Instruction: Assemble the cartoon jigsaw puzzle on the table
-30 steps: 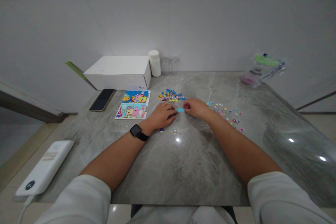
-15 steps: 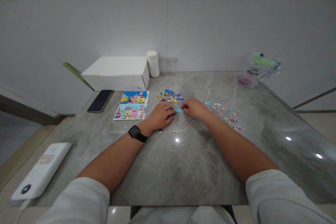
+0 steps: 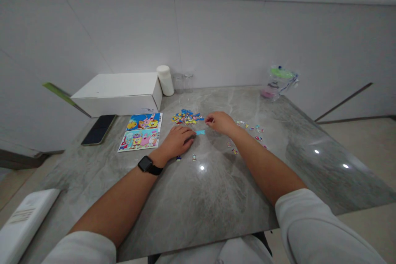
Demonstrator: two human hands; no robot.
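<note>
Light-blue joined puzzle pieces (image 3: 200, 132) lie on the grey table between my hands. My left hand (image 3: 177, 141) rests on the table, fingers spread, its fingertips at the left end of those pieces. Above and right of them is my right hand (image 3: 219, 122), its fingers pinched together; anything between them is too small to make out. A heap of colourful puzzle pieces (image 3: 187, 117) sits just beyond my hands. More loose pieces (image 3: 258, 129) are scattered to the right, partly behind my right forearm. Two single pieces, one dark blue (image 3: 178, 158) and one pale (image 3: 194, 157), lie nearer me.
Two cartoon picture cards (image 3: 140, 139), a black phone (image 3: 99, 130) and a white box (image 3: 117, 90) are on the left. A white bottle (image 3: 165, 80) and clear glasses (image 3: 183, 83) stand by the wall. A plastic bag (image 3: 279, 83) is back right; a white device (image 3: 27, 222) lies front left.
The camera view has turned, shifting the table's contents leftward. My right hand has moved away from the light-blue pieces, up and to the right. My left hand remains beside them.
</note>
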